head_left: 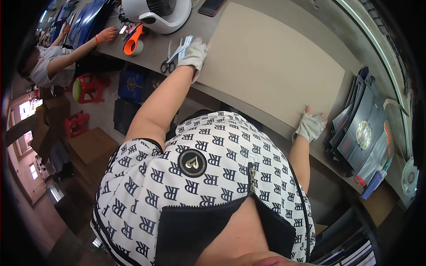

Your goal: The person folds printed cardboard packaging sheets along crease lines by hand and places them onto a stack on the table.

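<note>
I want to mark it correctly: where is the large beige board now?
In the head view, the large beige board lies on the table, right of upper centre, between the left hand and the right hand, left of the dark bags.

Left hand (194,54), right hand (311,126), at beige board (271,66)

A grey worktable (153,46) is carrying a broad beige board (270,66), lying flat. To its left, an orange tape dispenser (133,42), scissors (167,66) and a white appliance (175,23) are resting. A dark phone (211,6) is lying near its far edge; dark bags (368,111) are standing rightward.
</note>
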